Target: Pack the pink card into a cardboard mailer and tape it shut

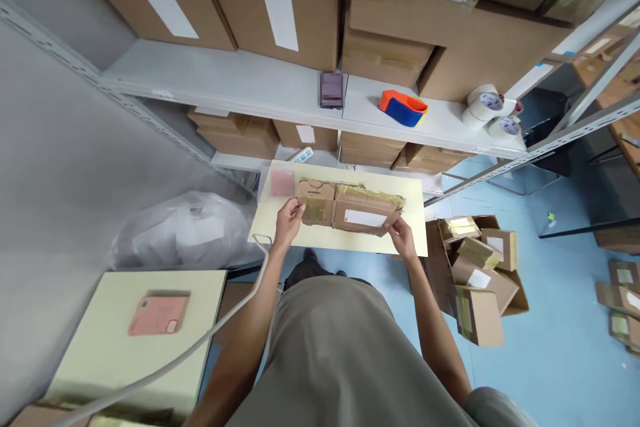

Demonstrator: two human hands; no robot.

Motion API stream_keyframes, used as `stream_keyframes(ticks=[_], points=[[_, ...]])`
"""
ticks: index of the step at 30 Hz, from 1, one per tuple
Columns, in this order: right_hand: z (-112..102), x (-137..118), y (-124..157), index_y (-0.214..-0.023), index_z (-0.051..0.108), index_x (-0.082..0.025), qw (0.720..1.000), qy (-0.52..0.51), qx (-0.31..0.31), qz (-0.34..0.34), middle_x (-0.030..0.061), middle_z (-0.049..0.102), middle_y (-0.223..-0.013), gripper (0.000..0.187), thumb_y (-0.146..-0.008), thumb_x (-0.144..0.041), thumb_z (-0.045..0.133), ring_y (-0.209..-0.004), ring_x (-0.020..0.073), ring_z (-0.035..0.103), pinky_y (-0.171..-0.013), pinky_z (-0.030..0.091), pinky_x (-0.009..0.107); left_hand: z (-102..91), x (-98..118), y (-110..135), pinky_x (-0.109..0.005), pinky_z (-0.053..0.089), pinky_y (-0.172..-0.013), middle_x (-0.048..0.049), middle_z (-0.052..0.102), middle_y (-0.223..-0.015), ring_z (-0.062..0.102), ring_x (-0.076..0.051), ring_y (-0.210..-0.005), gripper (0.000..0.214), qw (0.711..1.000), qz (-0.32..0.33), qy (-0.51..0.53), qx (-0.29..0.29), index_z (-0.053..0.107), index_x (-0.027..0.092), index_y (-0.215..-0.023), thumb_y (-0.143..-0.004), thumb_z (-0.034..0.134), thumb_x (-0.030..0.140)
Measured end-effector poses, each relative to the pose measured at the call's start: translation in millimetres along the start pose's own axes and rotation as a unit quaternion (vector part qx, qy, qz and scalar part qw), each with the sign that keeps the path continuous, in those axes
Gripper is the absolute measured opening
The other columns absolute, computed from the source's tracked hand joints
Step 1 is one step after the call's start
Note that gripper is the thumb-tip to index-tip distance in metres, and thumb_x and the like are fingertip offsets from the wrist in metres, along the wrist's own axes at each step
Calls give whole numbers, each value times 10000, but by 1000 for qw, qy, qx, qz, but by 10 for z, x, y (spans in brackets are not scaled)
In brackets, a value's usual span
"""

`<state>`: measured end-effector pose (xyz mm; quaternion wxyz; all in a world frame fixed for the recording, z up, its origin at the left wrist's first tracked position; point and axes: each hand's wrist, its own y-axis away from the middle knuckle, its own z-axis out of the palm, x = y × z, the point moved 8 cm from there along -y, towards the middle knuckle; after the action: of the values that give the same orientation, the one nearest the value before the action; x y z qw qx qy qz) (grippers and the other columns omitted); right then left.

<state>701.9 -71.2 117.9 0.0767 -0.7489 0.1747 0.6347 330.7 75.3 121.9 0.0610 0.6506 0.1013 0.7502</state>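
Between my two hands lies a flattened cardboard box with worn tape along its far edge and a white label on its near side. It rests on or just above a pale yellow tabletop. My left hand pinches its left end between thumb and fingers. At the opposite end, the fingers of my right hand close on the lower right corner. Just beyond my left hand is a flat pink square on the tabletop.
Shelves with large cartons rise ahead, holding tape rolls and an orange and blue band. An open carton of small boxes stands right on the floor. Left are a plastic bag, a pink phone-shaped item and a pale cable.
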Motion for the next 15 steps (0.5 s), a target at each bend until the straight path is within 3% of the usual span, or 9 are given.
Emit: stream_keyframes(ticks=[7, 11, 15], points=[[218, 341, -227, -920, 716, -242, 994, 2, 83, 71, 87, 800, -971, 228, -784, -403, 806, -1010, 315, 733, -1063, 590, 520, 38, -190, -629, -241, 584, -900, -39, 750, -877, 729, -187, -920, 235, 998, -35, -17, -53, 669, 225, -824, -756, 866, 117], [434, 440, -236, -1060, 709, -249, 992, 0, 91, 82, 125, 799, -1170, 323, -815, -449, 777, -1141, 332, 719, -1061, 599, 517, 8, -307, -877, -306, 598, -947, -55, 764, -877, 739, -219, -934, 201, 996, -28, -57, -69, 686, 224, -822, -754, 870, 180], [680, 371, -191, -1147, 707, -229, 994, 59, 74, 49, 160, 770, -1287, 382, -893, -514, 676, -1206, 329, 716, -1049, 609, 493, 68, -464, -1028, -420, 586, -1044, -113, 807, -1091, 751, -276, -1090, 149, 982, -23, -141, -121, 746, 200, -975, -841, 765, 262]])
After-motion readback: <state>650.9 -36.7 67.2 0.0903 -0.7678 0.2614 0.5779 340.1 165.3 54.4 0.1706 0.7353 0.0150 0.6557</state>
